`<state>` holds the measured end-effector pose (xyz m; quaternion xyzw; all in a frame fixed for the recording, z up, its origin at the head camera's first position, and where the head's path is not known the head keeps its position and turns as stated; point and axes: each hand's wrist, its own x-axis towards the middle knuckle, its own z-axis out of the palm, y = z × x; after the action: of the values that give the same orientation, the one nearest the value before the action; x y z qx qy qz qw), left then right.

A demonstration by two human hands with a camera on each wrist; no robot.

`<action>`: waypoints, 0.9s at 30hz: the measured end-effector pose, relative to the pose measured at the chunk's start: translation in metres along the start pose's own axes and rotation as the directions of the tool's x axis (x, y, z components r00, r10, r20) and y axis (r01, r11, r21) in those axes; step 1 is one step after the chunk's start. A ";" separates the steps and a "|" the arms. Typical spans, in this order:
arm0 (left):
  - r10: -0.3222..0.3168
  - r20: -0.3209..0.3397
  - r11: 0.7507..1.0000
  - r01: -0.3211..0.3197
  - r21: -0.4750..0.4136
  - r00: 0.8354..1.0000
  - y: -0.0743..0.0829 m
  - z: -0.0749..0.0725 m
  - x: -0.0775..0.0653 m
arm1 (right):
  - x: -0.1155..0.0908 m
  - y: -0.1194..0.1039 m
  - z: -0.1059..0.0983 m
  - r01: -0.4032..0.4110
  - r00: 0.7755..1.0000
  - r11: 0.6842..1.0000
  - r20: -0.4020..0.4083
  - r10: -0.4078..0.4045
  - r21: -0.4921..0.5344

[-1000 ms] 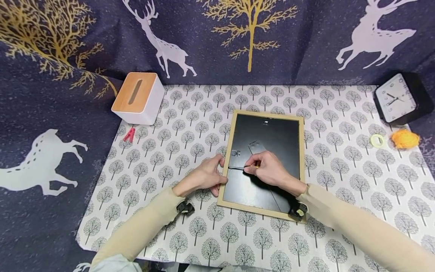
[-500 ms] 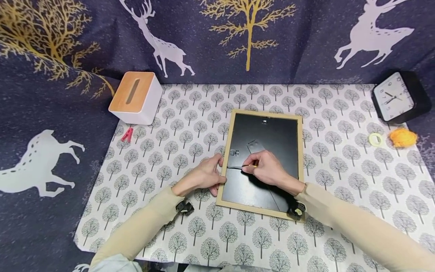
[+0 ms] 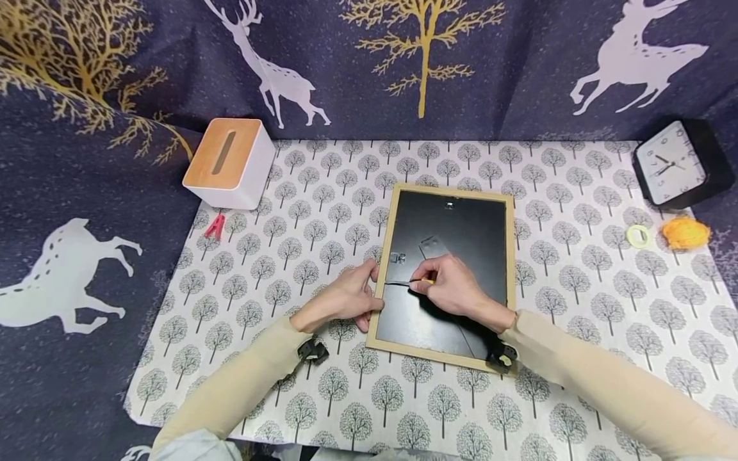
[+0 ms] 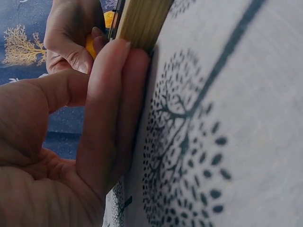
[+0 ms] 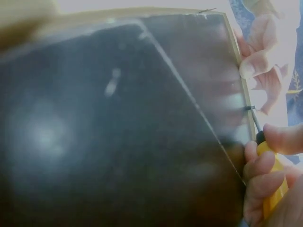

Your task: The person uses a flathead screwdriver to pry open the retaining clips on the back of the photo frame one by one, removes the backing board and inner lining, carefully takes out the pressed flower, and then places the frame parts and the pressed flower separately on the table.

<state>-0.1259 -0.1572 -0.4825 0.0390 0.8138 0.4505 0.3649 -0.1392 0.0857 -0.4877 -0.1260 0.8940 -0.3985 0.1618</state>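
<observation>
The head view gives you the layout: the wooden frame (image 3: 425,356) lies back-up on the tabletop (image 3: 259,365), its black backing (image 3: 473,230) exposed. In that view your screwdriver (image 5: 266,150) reads as a thin shaft with a glimpse of yellow; the right wrist view adds the black collar, more of the yellow handle, and a small dark tab (image 5: 250,108) at the frame's inner edge, where the tip ends. Only the left wrist view shows the wood's side face close up, with fingertips of your left hand (image 3: 352,296) against it.

The screwdriver sits over the left part of the backing, tip toward your left, its long axis running roughly crosswise. The frame's long axis runs away from you, far end leaning slightly right. The grip of your right hand (image 3: 458,288) pinches the handle; your left grip is spread along the frame's left edge.

The frame's front is hidden. You cannot tell whether the tip is under the tab or merely against it. The right wrist view cuts off part of your right hand and blurs the backing.
</observation>
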 end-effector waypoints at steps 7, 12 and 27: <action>0.006 0.019 0.999 -0.007 0.032 1.000 0.000 -0.001 -0.001 | -0.002 -0.005 0.001 -0.017 1.000 0.999 -0.007 0.017 -0.036; -0.006 -0.006 0.999 0.006 0.039 1.000 0.002 0.000 0.000 | -0.002 -0.004 0.000 -0.010 1.000 0.998 0.009 0.011 -0.067; -0.093 -0.131 0.993 0.101 0.053 0.987 0.004 0.029 -0.025 | -0.027 -0.017 -0.040 0.045 0.999 0.997 -0.019 -0.047 -0.069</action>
<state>-0.0905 -0.1438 -0.4754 -0.0189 0.8497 0.4093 0.3319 -0.1285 0.1113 -0.4444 -0.1479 0.9056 -0.3725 0.1390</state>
